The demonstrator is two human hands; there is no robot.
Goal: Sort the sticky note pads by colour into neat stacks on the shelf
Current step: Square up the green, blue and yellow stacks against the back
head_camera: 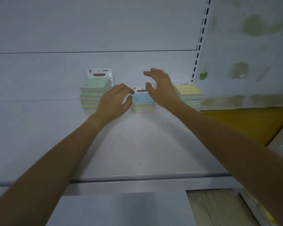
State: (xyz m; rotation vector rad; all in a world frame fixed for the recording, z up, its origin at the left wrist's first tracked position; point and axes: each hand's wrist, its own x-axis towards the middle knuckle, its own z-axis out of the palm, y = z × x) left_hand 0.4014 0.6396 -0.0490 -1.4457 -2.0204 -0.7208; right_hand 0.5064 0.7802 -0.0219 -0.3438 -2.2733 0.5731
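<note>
Three stacks are set on the shelf [137, 144]: green-topped [95, 93], blue-topped [143, 101], yellow-topped [189, 95]. The blue one is flanked by the left hand [114, 101] and right hand [162, 88], both spread wide, nothing held.

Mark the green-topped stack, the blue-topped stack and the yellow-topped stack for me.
green-topped stack [95, 84]: head view, on its top face.
blue-topped stack [142, 98]: head view, on its top face between the hands.
yellow-topped stack [189, 90]: head view, on its top face.
</note>
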